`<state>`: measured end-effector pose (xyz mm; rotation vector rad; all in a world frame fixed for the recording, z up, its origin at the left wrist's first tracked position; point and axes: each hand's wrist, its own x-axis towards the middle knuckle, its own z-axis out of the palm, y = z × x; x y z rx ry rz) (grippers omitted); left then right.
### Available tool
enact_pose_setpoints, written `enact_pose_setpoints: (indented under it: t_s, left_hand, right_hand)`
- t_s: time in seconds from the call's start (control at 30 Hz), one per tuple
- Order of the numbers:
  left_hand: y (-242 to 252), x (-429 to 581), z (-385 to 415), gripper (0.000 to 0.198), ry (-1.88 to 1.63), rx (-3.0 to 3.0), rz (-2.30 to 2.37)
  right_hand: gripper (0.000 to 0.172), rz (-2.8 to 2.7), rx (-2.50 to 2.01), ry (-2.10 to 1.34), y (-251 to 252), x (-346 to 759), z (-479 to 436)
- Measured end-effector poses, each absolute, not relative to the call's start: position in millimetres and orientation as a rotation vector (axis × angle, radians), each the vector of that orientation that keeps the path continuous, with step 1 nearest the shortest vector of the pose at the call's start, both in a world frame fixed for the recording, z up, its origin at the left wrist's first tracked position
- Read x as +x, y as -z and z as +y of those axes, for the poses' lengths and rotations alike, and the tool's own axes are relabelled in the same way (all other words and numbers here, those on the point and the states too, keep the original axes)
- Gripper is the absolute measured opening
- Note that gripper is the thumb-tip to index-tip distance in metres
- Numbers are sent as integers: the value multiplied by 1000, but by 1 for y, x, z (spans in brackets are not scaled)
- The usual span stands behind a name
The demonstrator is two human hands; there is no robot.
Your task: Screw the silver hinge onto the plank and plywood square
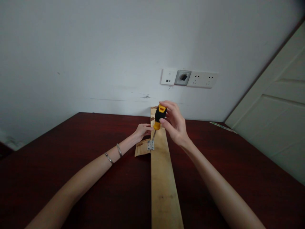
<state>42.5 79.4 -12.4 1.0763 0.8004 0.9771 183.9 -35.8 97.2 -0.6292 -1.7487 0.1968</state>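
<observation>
Head view: the right hand (175, 124) grasps a black-and-yellow screwdriver (160, 115), its slim metal shaft reaching down to the metal hinge (149, 145) spanning a long, grained wooden plank (164, 184) and short wood piece (142, 148) at left, while the left hand (142, 131), grip unclear, meets the plank's left edge over the dark-red tabletop (107, 200).

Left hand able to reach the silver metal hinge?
Probably yes: the left hand is close to the hinge, whose left leaf looks uncovered; the black-and-yellow screwdriver only stands over the right leaf.
</observation>
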Motion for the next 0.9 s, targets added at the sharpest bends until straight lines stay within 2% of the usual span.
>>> enact_pose_setpoints:
  t_s: [0.2,0.3,0.4,0.5,0.6,0.77,0.9]
  left_hand:
    - [14,44,81,16,-974,1060,794]
    - [13,44,81,15,-980,1061,800]
    - [8,43,76,15,-977,1079,808]
    - [3,43,73,17,-971,1086,808]
    - [3,44,74,13,-978,1066,807]
    - [7,44,77,12,-998,1067,803]
    - [7,44,76,15,-968,1077,798]
  right_hand:
    - [33,-1711,-648,-170,-95,183,-31]
    - [42,-1697,-649,-160,-95,183,-32]
    - [52,-1755,-617,-292,-93,184,-33]
    - [51,-1788,-602,-375,-90,184,-31]
    - [53,-1745,-632,-306,-88,182,-29]
    - [64,-1782,-675,-229,-92,185,-32]
    - [58,-1882,-636,-301,-95,188,-33]
